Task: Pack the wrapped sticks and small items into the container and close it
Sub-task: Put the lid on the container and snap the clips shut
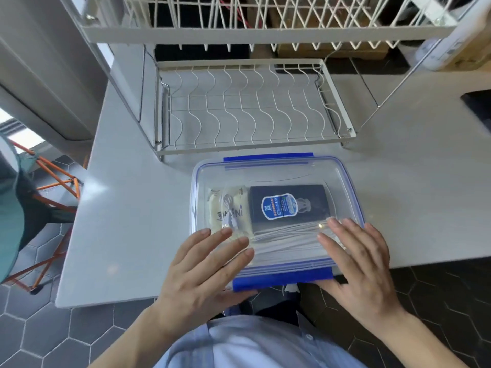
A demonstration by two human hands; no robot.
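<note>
Clear plastic container [276, 176], lid on, is set at the white counter's [127, 208] 6 o'clock edge. Its lid is pressed by the left hand [202, 264] and right hand [364, 258], fingers straight and slightly spread. Wrapped sticks [287, 240] are seen inside.

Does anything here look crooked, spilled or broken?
Nothing stands out. The clear lid sits squarely on the container, both hands lie flat on it, and the items sit tidily inside.

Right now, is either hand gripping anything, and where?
Nothing is gripped. Both the left hand and right hand lie flat with straight fingers on the container lid, pressing its near edge.
</note>
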